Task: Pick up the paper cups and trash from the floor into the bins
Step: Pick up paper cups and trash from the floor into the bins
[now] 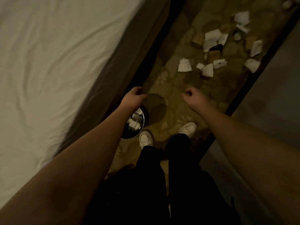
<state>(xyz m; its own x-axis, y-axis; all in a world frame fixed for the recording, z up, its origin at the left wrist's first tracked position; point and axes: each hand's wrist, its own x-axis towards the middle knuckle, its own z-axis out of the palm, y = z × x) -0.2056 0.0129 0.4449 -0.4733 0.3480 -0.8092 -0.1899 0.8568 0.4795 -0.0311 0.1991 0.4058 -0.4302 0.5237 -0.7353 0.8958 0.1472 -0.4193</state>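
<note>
Both hands are hanging loosely curled and, as far as the dim view shows, empty, the left hand (135,96) above the bin (145,116) and the right hand (194,96) nearer the scattered paper trash (211,39) lying well beyond the bin, ahead and rightward.

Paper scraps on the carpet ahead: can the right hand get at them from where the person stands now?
Probably not yet. The right hand hangs empty and loosely curled, above bare carpet, and the nearest paper scraps lie well beyond it. Nothing blocks the way, so stepping forward and bending down should do.
</note>
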